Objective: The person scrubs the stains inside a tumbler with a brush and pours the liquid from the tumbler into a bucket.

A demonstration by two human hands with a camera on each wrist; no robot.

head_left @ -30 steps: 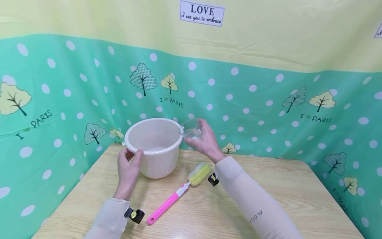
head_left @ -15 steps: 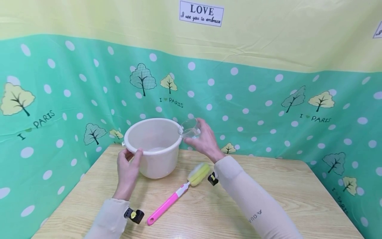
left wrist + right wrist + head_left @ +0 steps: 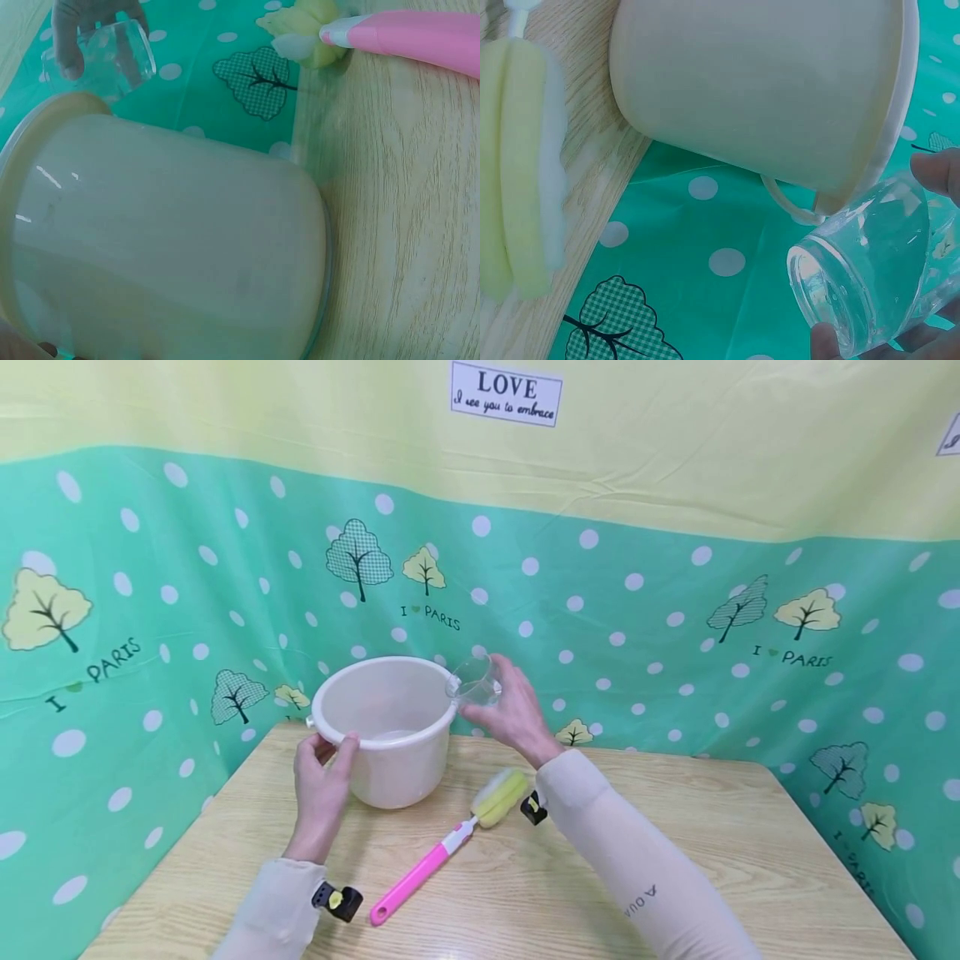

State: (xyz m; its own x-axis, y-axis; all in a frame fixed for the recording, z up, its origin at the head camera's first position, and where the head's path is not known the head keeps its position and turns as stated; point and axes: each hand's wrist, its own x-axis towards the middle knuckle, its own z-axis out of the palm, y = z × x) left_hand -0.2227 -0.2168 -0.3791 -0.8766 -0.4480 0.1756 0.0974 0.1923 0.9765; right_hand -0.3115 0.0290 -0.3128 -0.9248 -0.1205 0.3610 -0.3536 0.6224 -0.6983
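Note:
A whitish plastic bucket [image 3: 401,772] stands upright on the table. My left hand [image 3: 321,789] grips its rim at the front left, thumb on the near side. In my right hand [image 3: 519,714] is a clear drinking glass [image 3: 474,681], held just at the bucket's right rim and tilted with its mouth toward the bucket. The right wrist view shows some clear liquid inside the glass [image 3: 877,259], with thumb and fingers around its wall. On the table in front of the bucket lies a sponge bottle brush with a pink handle [image 3: 414,881] and a yellow and white head [image 3: 501,797].
The light wooden table [image 3: 675,860] ends against a green and yellow printed curtain [image 3: 637,610] at the back and sides. A bucket handle [image 3: 780,199] hangs beside the right rim. The brush lies between both forearms.
My right hand and the glass have shifted very slightly left and up along the bucket's rim. The left hand, bucket and brush have stayed in place.

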